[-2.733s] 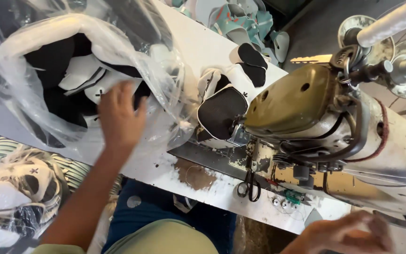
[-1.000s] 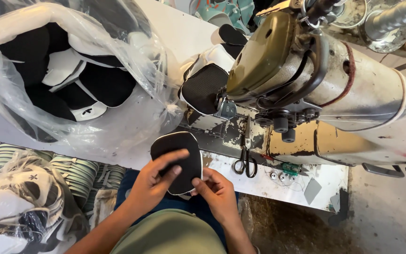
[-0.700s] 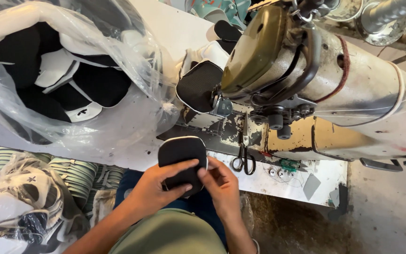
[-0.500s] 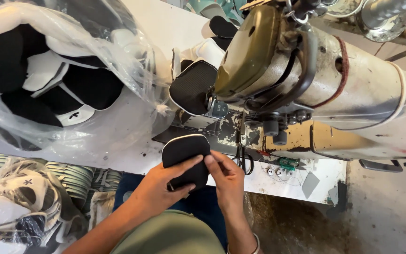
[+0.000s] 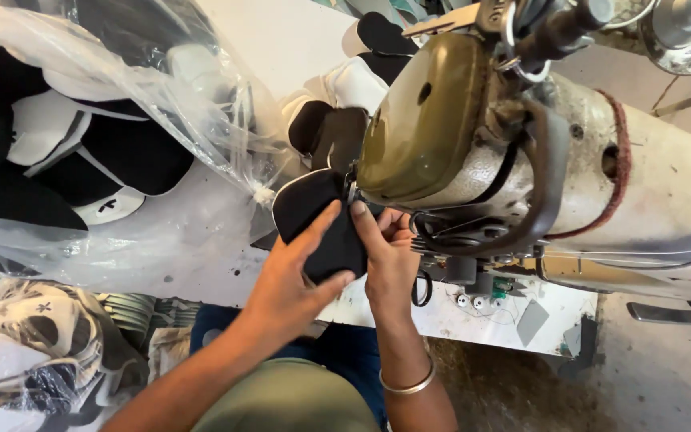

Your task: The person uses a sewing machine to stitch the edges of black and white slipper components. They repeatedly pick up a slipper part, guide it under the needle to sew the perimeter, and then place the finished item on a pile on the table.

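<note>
Both hands clamp a black pad; the clear bag holds black-and-white pieces

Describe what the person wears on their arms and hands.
Both forearms are bare, with no sleeves showing. The left hand wears nothing, no glove or ring visible. The right hand is also gloveless; a thin metal bangle circles its wrist.

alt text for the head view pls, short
Both hands, left hand and right hand, hold a black fabric piece at the head of an old olive and cream sewing machine. A clear plastic bag of black and white pieces lies to the left on the white table.
</note>
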